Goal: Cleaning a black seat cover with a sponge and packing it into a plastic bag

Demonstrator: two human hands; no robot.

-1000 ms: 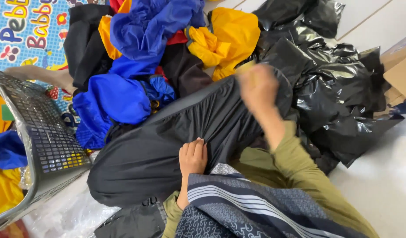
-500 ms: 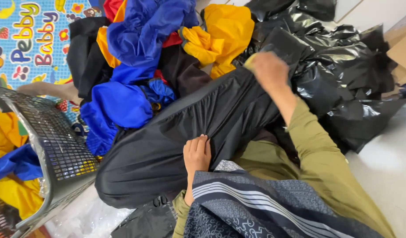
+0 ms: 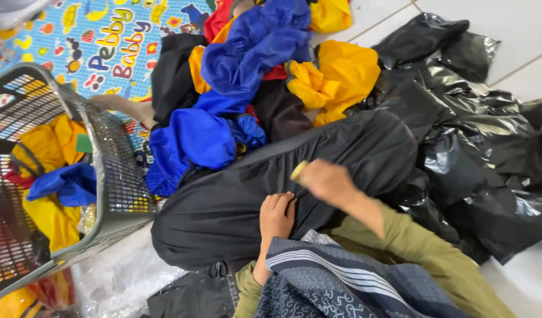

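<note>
A black garment lies spread out in front of me, over a pile of clothes. My left hand rests on its near edge with the fingers curled into the cloth. Just to the right, my right hand hovers over the garment's middle. It is blurred, with something small and pale yellow at its fingertips, and its grip is unclear. Olive sleeves cover both my arms. A dark blue patterned cloth with white stripes lies across my lap.
A grey mesh basket at the left holds yellow and blue clothes. Blue, yellow and red garments are heaped behind. Black plastic bags fill the right. Another person's bare limb lies on a colourful play mat.
My right hand has drawn back from the garment's far end to its middle, near my left hand. My left hand has stayed on the near edge. The view has shifted left, showing more of the basket.
</note>
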